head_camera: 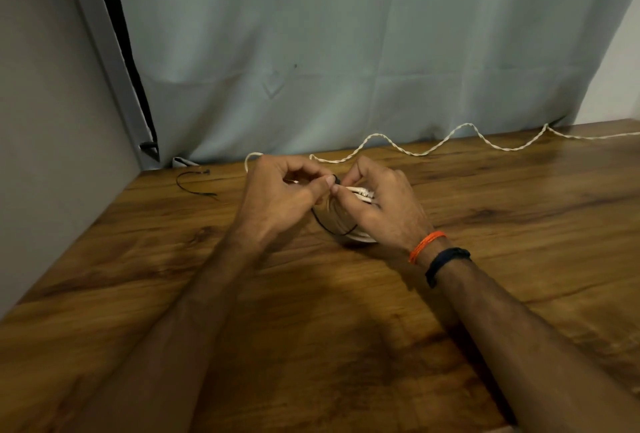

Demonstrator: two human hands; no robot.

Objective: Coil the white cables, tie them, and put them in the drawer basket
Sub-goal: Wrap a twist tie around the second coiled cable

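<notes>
Left hand (277, 190), right hand (377, 200): both pinching black tie (334, 230) round white coil (360, 236). Risk: tie slips, loops spring loose across worktop (311, 328).

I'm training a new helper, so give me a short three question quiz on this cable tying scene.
1. True or false: the coiled white cable is held in the right hand.
2. What thin black item loops round the coil? A rubber band, B cable tie, C tape.
3. Where does the spare black cable tie lie on the brown wooden table: left or right of the left hand?

Key: 1 true; 2 B; 3 left.
</notes>
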